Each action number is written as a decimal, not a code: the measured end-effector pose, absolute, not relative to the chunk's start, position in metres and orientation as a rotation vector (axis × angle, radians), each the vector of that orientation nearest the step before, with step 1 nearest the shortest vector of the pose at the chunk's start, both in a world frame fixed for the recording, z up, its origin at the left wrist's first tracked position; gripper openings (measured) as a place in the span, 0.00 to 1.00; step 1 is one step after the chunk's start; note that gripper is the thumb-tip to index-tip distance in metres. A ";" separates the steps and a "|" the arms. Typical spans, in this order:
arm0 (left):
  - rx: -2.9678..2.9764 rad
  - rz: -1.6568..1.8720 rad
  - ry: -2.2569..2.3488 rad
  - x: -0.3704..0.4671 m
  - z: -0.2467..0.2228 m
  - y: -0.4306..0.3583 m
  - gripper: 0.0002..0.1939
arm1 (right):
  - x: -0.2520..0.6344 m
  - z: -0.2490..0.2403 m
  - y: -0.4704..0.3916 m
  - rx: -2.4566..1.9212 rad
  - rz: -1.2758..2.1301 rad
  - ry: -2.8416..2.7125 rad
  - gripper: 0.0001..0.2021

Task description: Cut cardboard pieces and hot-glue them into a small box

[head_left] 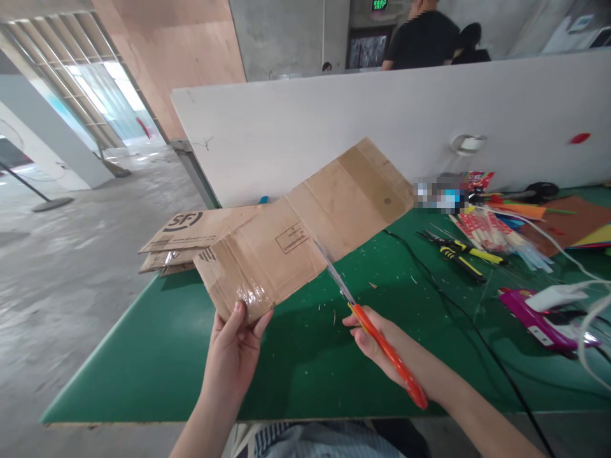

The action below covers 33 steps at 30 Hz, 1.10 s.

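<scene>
A long, flattened piece of brown cardboard point(305, 222) is held up at a slant above the green table. My left hand point(235, 340) grips its lower left end, near a patch of clear shiny tape, with the thumb on top. In my right hand point(382, 343) is a pair of scissors point(377, 337) with red-orange handles. Their blades meet the cardboard's lower edge near its middle, beside a printed box, at a fold line. How far the blades are parted cannot be made out.
Folded cardboard boxes point(184, 232) lie at the table's left. Right of me are yellow-black pliers point(463, 261), a purple power strip point(539, 324), a black cable point(458, 312) and craft materials point(496, 232). A white partition point(310, 127) borders the green table point(157, 356); people point(424, 38) stand beyond.
</scene>
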<state>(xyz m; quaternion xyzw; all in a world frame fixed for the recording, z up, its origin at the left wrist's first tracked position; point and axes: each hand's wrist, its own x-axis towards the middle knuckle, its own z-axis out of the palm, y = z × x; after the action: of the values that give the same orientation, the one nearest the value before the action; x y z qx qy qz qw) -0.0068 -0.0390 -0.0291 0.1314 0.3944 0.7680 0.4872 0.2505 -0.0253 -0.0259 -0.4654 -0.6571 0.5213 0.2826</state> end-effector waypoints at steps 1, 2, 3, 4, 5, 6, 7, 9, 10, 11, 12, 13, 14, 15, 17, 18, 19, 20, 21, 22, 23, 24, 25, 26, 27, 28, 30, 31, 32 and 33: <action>0.325 1.877 0.958 -0.008 -0.029 -0.039 0.12 | 0.251 -0.026 -0.026 -1.240 1.406 -1.743 0.24; 0.326 1.887 0.958 -0.008 -0.028 -0.039 0.12 | 0.252 -0.025 -0.026 -1.236 1.421 -1.723 0.24; 0.325 1.893 0.958 -0.009 -0.028 -0.040 0.12 | 0.252 -0.025 -0.026 -1.236 1.437 -1.704 0.24; 0.323 1.894 0.961 -0.010 -0.028 -0.040 0.11 | 0.252 -0.025 -0.026 -1.239 1.451 -1.692 0.24; 0.324 1.890 0.965 -0.010 -0.027 -0.041 0.11 | 0.253 -0.024 -0.026 -1.242 1.457 -1.686 0.25; 0.330 1.885 0.970 -0.011 -0.027 -0.041 0.12 | 0.253 -0.024 -0.026 -1.243 1.458 -1.686 0.25; 0.339 1.882 0.973 -0.011 -0.027 -0.041 0.12 | 0.253 -0.024 -0.026 -1.242 1.457 -1.691 0.25; 0.358 1.886 0.972 -0.012 -0.026 -0.042 0.12 | 0.252 -0.023 -0.025 -1.237 1.446 -1.706 0.24; 0.362 1.891 0.970 -0.012 -0.026 -0.042 0.11 | 0.252 -0.023 -0.025 -1.235 1.437 -1.717 0.24; 0.363 1.894 0.968 -0.012 -0.027 -0.042 0.11 | 0.251 -0.023 -0.025 -1.235 1.426 -1.730 0.24; 0.362 1.893 0.966 -0.012 -0.027 -0.042 0.11 | 0.251 -0.023 -0.025 -1.234 1.416 -1.742 0.23; 0.361 1.890 0.964 -0.012 -0.027 -0.042 0.10 | 0.250 -0.022 -0.025 -1.231 1.408 -1.748 0.23; 0.361 1.885 0.963 -0.012 -0.028 -0.042 0.10 | 0.250 -0.023 -0.025 -1.226 1.404 -1.746 0.23; 0.360 1.881 0.964 -0.012 -0.029 -0.042 0.10 | 0.250 -0.023 -0.025 -1.222 1.399 -1.737 0.23; 0.357 1.875 0.965 -0.011 -0.030 -0.042 0.09 | 0.249 -0.023 -0.024 -1.213 1.392 -1.713 0.22; 0.355 1.873 0.965 -0.011 -0.031 -0.042 0.09 | 0.249 -0.024 -0.023 -1.213 1.384 -1.700 0.22; 0.351 1.871 0.965 -0.010 -0.031 -0.042 0.10 | 0.249 -0.024 -0.023 -1.222 1.373 -1.688 0.21; 0.346 1.867 0.967 -0.010 -0.032 -0.042 0.10 | 0.249 -0.024 -0.022 -1.240 1.359 -1.681 0.21; 0.342 1.863 0.969 -0.009 -0.032 -0.042 0.11 | 0.249 -0.023 -0.021 -1.265 1.345 -1.676 0.20; 0.340 1.859 0.973 -0.009 -0.032 -0.042 0.11 | 0.248 -0.023 -0.021 -1.295 1.330 -1.677 0.20; 0.340 1.857 0.975 -0.009 -0.031 -0.041 0.12 | 0.248 -0.022 -0.020 -1.326 1.310 -1.683 0.20; 0.342 1.856 0.975 -0.009 -0.031 -0.041 0.12 | 0.247 -0.022 -0.019 -1.354 1.282 -1.701 0.20; 0.346 1.859 0.973 -0.009 -0.031 -0.042 0.12 | 0.247 -0.022 -0.019 -1.382 1.242 -1.732 0.20; 0.350 1.860 0.972 -0.009 -0.031 -0.042 0.11 | 0.247 -0.021 -0.018 -1.412 1.190 -1.774 0.20; 0.352 1.861 0.973 -0.009 -0.031 -0.042 0.11 | 0.246 -0.021 -0.018 -1.446 1.121 -1.822 0.20; 0.351 1.858 0.974 -0.009 -0.032 -0.042 0.12 | 0.246 -0.022 -0.018 -1.485 1.043 -1.868 0.21; 0.344 1.841 0.982 -0.008 -0.034 -0.042 0.12 | 0.247 -0.023 -0.019 -1.554 0.932 -1.934 0.22; 0.338 1.828 0.986 -0.007 -0.036 -0.043 0.13 | 0.247 -0.024 -0.020 -1.578 0.909 -1.953 0.22; 0.331 1.817 0.990 -0.005 -0.037 -0.043 0.13 | 0.248 -0.025 -0.021 -1.593 0.900 -1.966 0.23; 0.320 1.806 0.994 -0.004 -0.039 -0.043 0.13 | 0.250 -0.026 -0.022 -1.600 0.894 -1.981 0.23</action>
<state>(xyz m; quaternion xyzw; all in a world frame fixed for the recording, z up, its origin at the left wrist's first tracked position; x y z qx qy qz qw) -0.0036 -0.0425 -0.0388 0.1324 0.4118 0.7478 0.5037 0.2497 -0.0221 -0.0257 -0.5784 -0.7161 0.3232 0.2197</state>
